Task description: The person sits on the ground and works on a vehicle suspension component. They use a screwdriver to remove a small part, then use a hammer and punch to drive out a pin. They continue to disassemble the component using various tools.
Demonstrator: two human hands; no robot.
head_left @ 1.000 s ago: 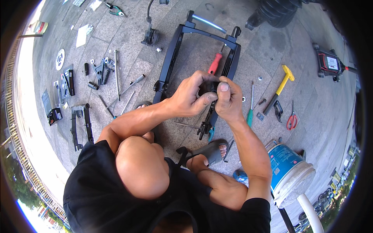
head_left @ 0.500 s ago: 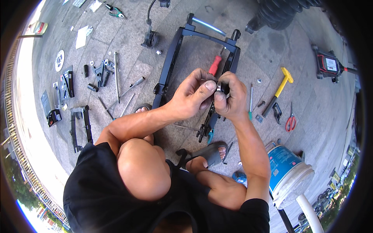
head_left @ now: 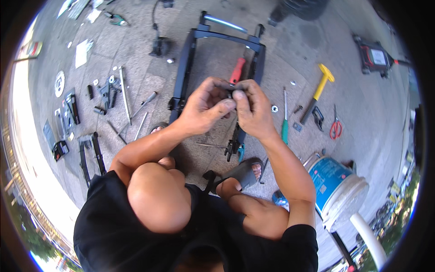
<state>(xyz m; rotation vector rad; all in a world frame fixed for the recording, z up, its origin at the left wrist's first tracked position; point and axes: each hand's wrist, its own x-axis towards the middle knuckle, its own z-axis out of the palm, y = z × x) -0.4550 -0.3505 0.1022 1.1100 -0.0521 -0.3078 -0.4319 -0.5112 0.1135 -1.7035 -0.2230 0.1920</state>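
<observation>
My left hand (head_left: 205,108) and my right hand (head_left: 254,110) meet in front of me, thumbs and fingertips closed around a small dark metal part (head_left: 230,94). The fingers cover most of it, so its exact kind cannot be made out. Beneath them, a black U-shaped metal frame (head_left: 183,68) lies on the paving, like a motorcycle swingarm, with a bright silver rod (head_left: 225,23) across its far end. A red-handled screwdriver (head_left: 237,70) lies within the frame, just beyond my fingertips. A pale washer (head_left: 274,109) is beside my right hand.
To the right lie a green-handled screwdriver (head_left: 285,130), a yellow hammer (head_left: 323,82), a black clamp (head_left: 318,119), red scissors (head_left: 335,130), a blue bucket (head_left: 330,177) and a floor jack (head_left: 375,57). Leftward are metal rods (head_left: 125,97), a smaller black frame (head_left: 85,156) and pliers (head_left: 117,19).
The whole view has shifted, so ground items sit further left and higher. Both hands stay pinched together, slightly turned; the part's shiny end is now hidden. The green screwdriver handle has come into sight.
</observation>
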